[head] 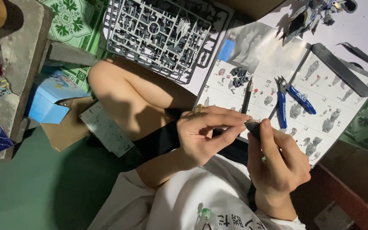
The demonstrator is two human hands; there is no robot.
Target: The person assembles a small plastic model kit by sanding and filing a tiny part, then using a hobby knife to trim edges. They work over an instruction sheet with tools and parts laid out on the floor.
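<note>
Wore a white shirt [201,200], closest to the lens at the bottom edge of the frame. Kept both hands together just above it, right of centre. Pinched a small dark part [252,125] with the thumb and forefinger of the right hand [277,166]. Met that same part from the other side with the fingertips of the left hand [201,136], so had both hands closed on it, touching one another there. Carried a gold ring [197,110] on a left finger. Could not tell whether the dark pen-like tool [247,96], rising just behind the left fingers, was held or merely lay on the paper.

Had left blue-handled nippers [286,102] on the instruction sheet [320,85], just above the right hand and apart from it. Had gathered a little cluster of dark loose pieces [238,76] further up the sheet. Had laid a long black strip [339,70] across the sheet's upper right corner.

Seemed, by these signs, to be somewhere in the middle of the build. Had a partly assembled figure [311,15] standing at the upper right edge. Had plenty left, though: saw a grey parts frame [158,34] at top centre, crowded with uncut pieces.

Sat with a bare knee [124,93] raised left of the hands. Kept an open blue box [50,100] beyond it, at the left.
</note>
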